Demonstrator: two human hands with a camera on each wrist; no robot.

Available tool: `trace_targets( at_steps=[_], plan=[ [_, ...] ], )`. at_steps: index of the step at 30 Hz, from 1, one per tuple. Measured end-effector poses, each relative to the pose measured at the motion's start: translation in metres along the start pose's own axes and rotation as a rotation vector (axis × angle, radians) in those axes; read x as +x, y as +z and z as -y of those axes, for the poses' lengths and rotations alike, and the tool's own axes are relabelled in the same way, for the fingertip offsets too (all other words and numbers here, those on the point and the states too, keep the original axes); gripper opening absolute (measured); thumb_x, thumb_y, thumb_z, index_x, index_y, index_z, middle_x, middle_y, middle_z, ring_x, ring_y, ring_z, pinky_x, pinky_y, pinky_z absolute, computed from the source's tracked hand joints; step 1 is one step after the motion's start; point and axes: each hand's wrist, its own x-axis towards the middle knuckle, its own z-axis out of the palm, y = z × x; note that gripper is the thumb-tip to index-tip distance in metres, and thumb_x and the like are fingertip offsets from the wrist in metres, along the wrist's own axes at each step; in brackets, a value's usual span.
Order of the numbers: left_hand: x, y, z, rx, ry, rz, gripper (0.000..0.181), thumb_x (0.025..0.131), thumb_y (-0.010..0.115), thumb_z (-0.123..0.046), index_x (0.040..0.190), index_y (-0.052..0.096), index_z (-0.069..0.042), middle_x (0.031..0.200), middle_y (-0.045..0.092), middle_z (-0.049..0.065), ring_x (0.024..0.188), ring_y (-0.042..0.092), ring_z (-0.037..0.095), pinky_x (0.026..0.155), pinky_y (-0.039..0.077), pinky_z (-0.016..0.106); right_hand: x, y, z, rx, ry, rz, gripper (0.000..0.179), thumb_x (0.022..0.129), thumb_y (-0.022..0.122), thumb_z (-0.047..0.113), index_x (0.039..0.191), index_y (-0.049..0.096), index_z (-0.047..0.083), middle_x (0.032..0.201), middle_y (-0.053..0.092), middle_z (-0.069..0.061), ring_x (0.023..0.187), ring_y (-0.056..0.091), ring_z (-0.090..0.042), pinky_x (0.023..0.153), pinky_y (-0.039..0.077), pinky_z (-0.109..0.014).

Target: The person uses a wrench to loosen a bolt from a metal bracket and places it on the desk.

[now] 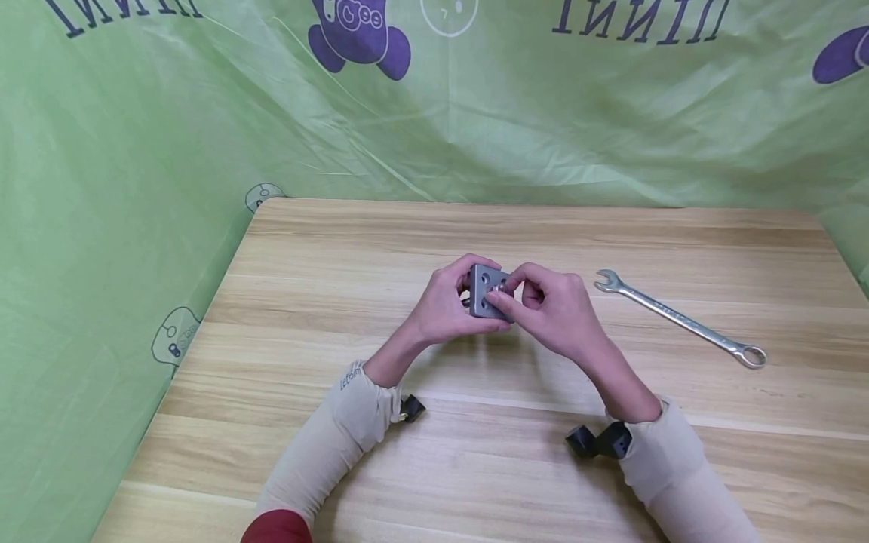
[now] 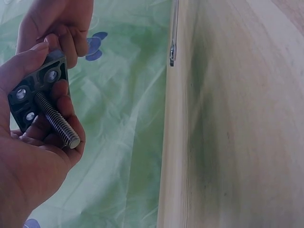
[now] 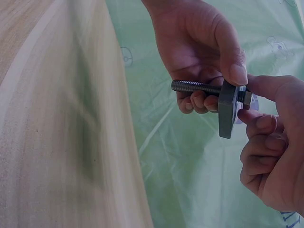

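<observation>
Above the table, my left hand (image 1: 441, 305) grips a grey square metal plate (image 1: 478, 292) by its edges, thumb on one edge and fingers at the opposite side and behind. A long threaded bolt (image 2: 58, 119) passes through the middle of the plate, its shank sticking out on the left hand's side. Round holes show near the plate's corners. On the other face, my right hand (image 1: 560, 311) pinches the hex bolt head (image 3: 245, 98) between thumb and forefinger; its other fingers are curled. The head stands slightly off the plate's face.
A combination wrench (image 1: 679, 318) lies at a slant on the wooden table (image 1: 475, 467), right of the hands. Green printed cloth (image 1: 543, 128) hangs behind the table and along its left side. Small black cameras (image 1: 597, 440) sit at both wrists.
</observation>
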Motion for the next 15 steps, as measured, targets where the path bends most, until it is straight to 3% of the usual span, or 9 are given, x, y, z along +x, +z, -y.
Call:
trace_targets(
  at_steps=[6, 15],
  plan=[
    [0.0001, -0.0004, 0.0007, -0.011, 0.014, -0.005, 0.067, 0.061, 0.089, -0.007, 0.119, 0.057, -0.003, 0.102, 0.069, 0.015, 0.082, 0.064, 0.01, 0.071, 0.053, 0.023, -0.0001, -0.0036, 0.0, 0.088, 0.005, 0.04, 0.018, 0.078, 0.079, 0.016, 0.092, 0.07, 0.011, 0.057, 0.041, 0.005, 0.051, 0.035, -0.003, 0.048, 0.031, -0.02],
    [-0.0002, 0.0001, 0.0013, -0.011, 0.002, 0.004, 0.065, 0.062, 0.089, -0.008, 0.119, 0.057, -0.005, 0.103, 0.069, 0.014, 0.082, 0.064, 0.011, 0.071, 0.054, 0.026, -0.0004, -0.005, -0.0002, 0.201, 0.021, 0.093, 0.024, 0.078, 0.074, 0.001, 0.101, 0.073, 0.007, 0.057, 0.041, 0.005, 0.052, 0.035, -0.002, 0.048, 0.031, -0.019]
  ],
)
